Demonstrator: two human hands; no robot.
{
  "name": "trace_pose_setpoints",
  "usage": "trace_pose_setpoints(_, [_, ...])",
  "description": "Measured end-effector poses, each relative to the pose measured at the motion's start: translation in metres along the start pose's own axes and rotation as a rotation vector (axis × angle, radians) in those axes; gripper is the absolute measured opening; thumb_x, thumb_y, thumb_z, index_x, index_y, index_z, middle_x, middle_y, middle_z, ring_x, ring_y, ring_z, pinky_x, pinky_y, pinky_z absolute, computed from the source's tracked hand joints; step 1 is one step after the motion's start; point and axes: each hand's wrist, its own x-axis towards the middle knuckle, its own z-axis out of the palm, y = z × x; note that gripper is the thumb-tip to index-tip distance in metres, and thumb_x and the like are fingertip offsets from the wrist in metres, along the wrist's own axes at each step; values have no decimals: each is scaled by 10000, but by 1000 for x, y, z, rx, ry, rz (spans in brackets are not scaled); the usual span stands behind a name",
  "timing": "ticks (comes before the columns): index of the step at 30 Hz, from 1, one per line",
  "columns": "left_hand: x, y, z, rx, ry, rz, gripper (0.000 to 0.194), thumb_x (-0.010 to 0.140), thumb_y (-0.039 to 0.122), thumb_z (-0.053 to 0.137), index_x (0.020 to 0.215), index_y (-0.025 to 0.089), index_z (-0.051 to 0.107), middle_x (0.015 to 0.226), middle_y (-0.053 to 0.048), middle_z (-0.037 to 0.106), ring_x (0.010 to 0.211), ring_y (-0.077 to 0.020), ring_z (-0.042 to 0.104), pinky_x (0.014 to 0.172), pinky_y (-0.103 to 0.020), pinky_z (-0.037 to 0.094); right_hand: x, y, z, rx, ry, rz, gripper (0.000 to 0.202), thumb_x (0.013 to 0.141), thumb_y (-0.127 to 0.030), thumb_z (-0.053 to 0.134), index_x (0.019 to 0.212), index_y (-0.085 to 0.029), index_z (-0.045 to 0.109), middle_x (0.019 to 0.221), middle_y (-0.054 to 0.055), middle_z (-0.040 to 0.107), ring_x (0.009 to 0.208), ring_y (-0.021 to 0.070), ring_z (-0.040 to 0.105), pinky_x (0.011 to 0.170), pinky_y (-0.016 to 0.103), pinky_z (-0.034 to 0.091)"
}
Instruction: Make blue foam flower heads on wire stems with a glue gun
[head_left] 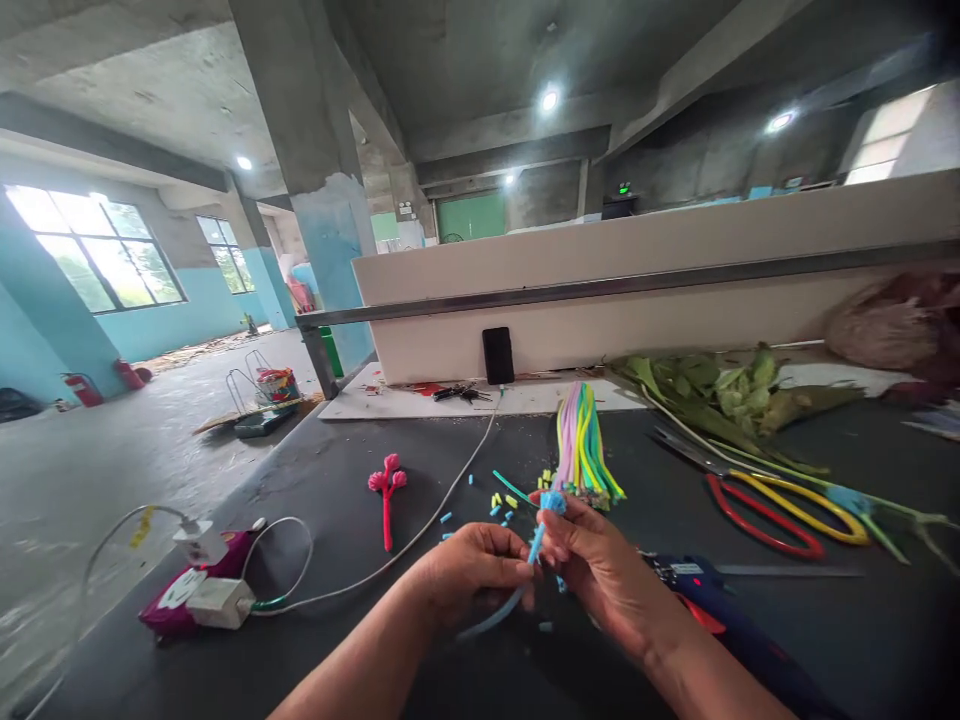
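My left hand is closed in a pinch on the light blue pipe cleaner, whose loose end curves down to the left. My right hand grips the same blue piece near its top, where a fluffy blue knob stands out between thumb and fingers. A thin green strip shows just left of my right fingertips. Short cut bits in blue and yellow lie scattered behind my hands. Left of them rests a pink pipe-cleaner flower stem with several fluffy heads.
A bundle of coloured pipe cleaners lies behind my right hand. To the right are large scissors, a blue tool and leafy stems. A power strip with cables sits left; a phone leans at the back.
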Motion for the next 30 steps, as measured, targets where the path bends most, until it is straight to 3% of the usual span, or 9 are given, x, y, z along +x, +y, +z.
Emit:
trace_pose_setpoints(4, [3, -8, 0, 22, 16, -3, 305, 628, 377, 744, 712, 111, 622, 562, -26, 599, 398, -41, 363, 422, -217, 166, -20, 6, 9, -62, -37, 114, 183, 698, -276, 736, 792, -174, 617, 655, -24, 575, 561, 108, 555, 550, 256, 462])
trace_pose_setpoints(7, [2, -8, 2, 35, 21, -9, 306, 685, 398, 699, 702, 103, 619, 564, -32, 589, 405, -43, 370, 418, -211, 176, -30, 1, 10, -157, 47, 142, 215, 697, -312, 731, 708, -165, 576, 537, -55, 505, 459, 71, 487, 475, 214, 413])
trace_pose_setpoints(9, [0, -4, 3, 34, 70, 34, 302, 732, 404, 657, 743, 104, 625, 585, -19, 581, 386, -24, 323, 413, -204, 174, -32, -16, 4, -256, 124, 135, 244, 695, -341, 726, 696, -166, 557, 538, -61, 496, 410, 45, 418, 408, 185, 355])
trace_pose_setpoints(12, [-3, 3, 4, 35, 129, 114, 281, 756, 385, 639, 813, 110, 634, 680, -34, 606, 401, -15, 329, 421, -194, 190, -22, -61, -18, -432, 221, 120, 208, 734, -322, 687, 719, -177, 539, 597, -50, 529, 388, 35, 384, 376, 180, 327])
trace_pose_setpoints(16, [-4, 6, 3, 25, 164, 117, 251, 765, 370, 632, 805, 122, 625, 688, -26, 592, 418, -15, 335, 426, -188, 191, 9, -121, -67, -626, 319, 197, 75, 800, -202, 632, 778, -147, 587, 602, -45, 523, 398, 32, 397, 389, 172, 337])
trace_pose_setpoints(17, [-4, 6, 3, 28, 170, 111, 244, 767, 366, 630, 803, 125, 622, 684, -21, 585, 418, -14, 331, 426, -188, 183, 18, -131, -80, -690, 353, 245, 69, 821, -199, 611, 831, -132, 599, 670, -19, 566, 449, 48, 462, 431, 186, 394])
trace_pose_setpoints(19, [-3, 4, 1, 34, 177, 106, 236, 773, 359, 626, 798, 124, 615, 681, -16, 576, 422, -14, 324, 429, -190, 163, 34, -143, -103, -815, 426, 328, 208, 875, -269, 553, 1036, -140, 579, 957, 43, 619, 735, 133, 608, 634, 295, 518])
trace_pose_setpoints(22, [-2, 2, -2, 31, 184, 109, 238, 782, 356, 617, 812, 120, 612, 696, -21, 574, 438, -18, 324, 440, -193, 155, 55, -143, -126, -973, 503, 389, 318, 883, -303, 538, 1170, -168, 528, 1171, 78, 564, 968, 208, 591, 799, 415, 504])
trace_pose_setpoints(30, [-1, 0, 0, -2, 159, 82, 231, 778, 345, 623, 838, 122, 615, 689, -20, 566, 440, -18, 335, 442, -191, 165, 88, -119, -135, -1311, 581, 393, 286, 891, -299, 525, 1152, -184, 544, 1175, 78, 566, 961, 198, 590, 805, 403, 502])
